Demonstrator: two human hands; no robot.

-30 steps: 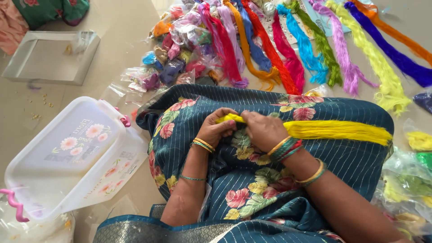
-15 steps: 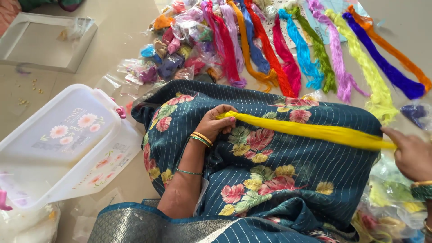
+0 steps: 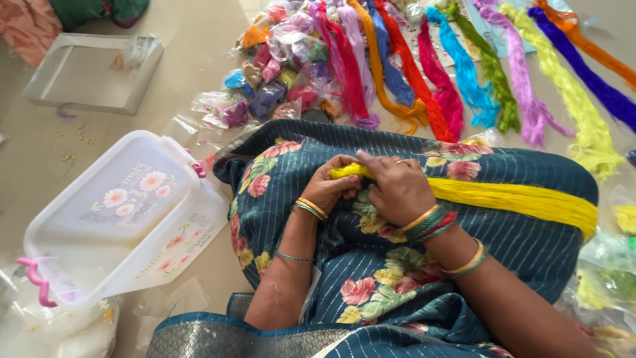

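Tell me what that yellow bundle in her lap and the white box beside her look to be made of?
Yellow bundle: apparently silky thread, many fine parallel strands with a soft sheen. White box: looks like translucent plastic, smooth and slightly glossy, with pink clip handles.

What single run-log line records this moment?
left hand: grip on yellow thread bundle | right hand: on bundle | lap

Pale floor carries thread skeins, white plastic box, grey tray.
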